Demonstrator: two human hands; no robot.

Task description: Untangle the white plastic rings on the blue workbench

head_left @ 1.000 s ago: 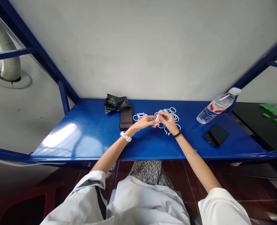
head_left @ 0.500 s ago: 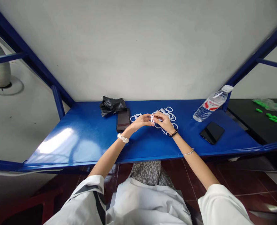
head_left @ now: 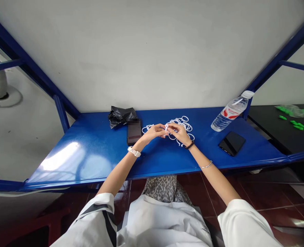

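Note:
Over the blue table, my left hand [head_left: 154,133] and my right hand [head_left: 179,133] meet, fingertips almost touching. Between them they pinch a white cable tie [head_left: 166,127], whose small round end shows at the top; the rest is covered by fingers. Behind and beneath my right hand spreads a pile of looped white cable ties [head_left: 188,127], partly hidden by that hand. A few more white loops [head_left: 147,128] peek out beyond my left hand.
A dark phone-like device [head_left: 134,133] and a crumpled black plastic bag [head_left: 121,116] lie left of my hands. Right of them are a water bottle [head_left: 230,113] and a black phone [head_left: 231,143]. Green pieces [head_left: 297,125] lie on a dark table farther right.
Both hands stay together at the same spot. The white cable tie between the fingers has turned a little, so its round end shows more clearly. The view has shifted slightly.

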